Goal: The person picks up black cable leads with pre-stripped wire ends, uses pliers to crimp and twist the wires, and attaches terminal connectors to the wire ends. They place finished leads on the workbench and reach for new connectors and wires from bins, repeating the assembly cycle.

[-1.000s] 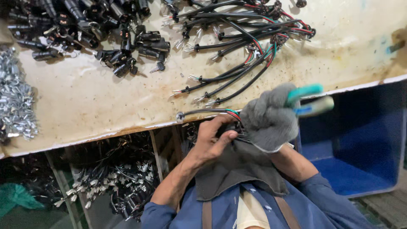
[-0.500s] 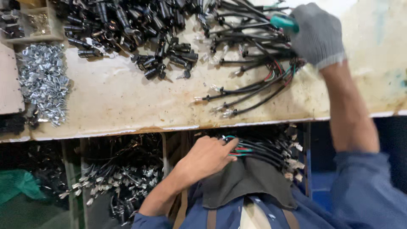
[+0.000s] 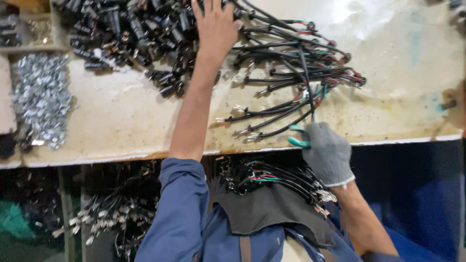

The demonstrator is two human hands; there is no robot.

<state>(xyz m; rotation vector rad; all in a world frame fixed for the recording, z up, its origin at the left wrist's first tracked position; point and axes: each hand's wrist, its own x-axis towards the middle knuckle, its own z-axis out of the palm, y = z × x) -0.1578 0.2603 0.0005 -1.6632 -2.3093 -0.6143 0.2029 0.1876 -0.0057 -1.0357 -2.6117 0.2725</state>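
Now my bare left hand [image 3: 216, 26] lies flat, fingers spread, on the heap of black plugs [image 3: 131, 34] at the far side of the bench [image 3: 121, 116]. My gloved right hand [image 3: 327, 153] is closed round a green-handled tool [image 3: 297, 137] at the bench's near edge, just below the black cables [image 3: 291, 73].

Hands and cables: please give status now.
Left hand bare, spread flat on the black connectors. Right hand gloved, shut on a green-handled tool at bench edge. Cable bundle lies between them.
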